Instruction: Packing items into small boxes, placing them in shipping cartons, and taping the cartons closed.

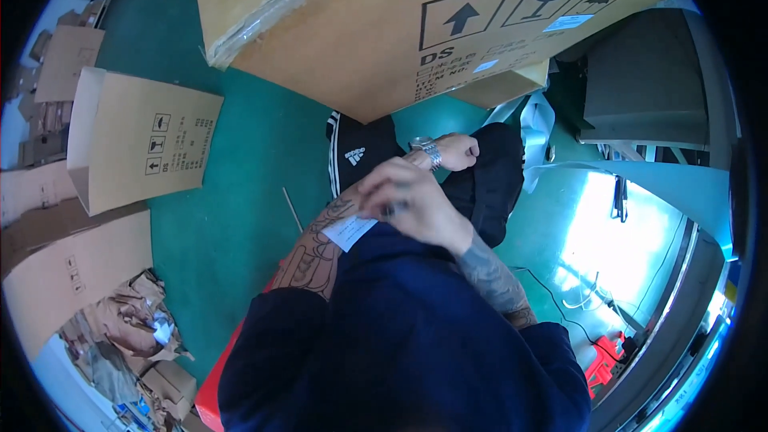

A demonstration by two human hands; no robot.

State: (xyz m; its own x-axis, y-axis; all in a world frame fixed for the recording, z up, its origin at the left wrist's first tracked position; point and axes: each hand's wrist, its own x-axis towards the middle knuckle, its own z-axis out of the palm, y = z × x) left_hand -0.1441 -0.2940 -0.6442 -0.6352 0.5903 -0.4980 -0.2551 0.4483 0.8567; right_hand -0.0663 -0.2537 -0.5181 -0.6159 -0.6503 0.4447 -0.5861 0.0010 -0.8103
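Note:
My left arm crosses over my lap, with a metal watch (433, 154) at the wrist. My left hand (459, 152) rests by my right knee, fingers curled in and no object showing in them. Over the left forearm is my right hand (412, 204), its bent fingers smeared by motion. A small white printed label (350, 232) lies against the left forearm, right by those fingertips; whether they grip it I cannot tell. Straight ahead stands a large taped cardboard box (344, 56) with black handling symbols, its lower corner close to my knees.
To the left is another cardboard box (152, 136), with flattened cardboard (80, 272) and crumpled brown paper (132, 316) nearer me. A thin stick (293, 208) lies on the green floor. At the right are a grey cabinet (644, 72), a red stool (604, 364) and a black cable (560, 308).

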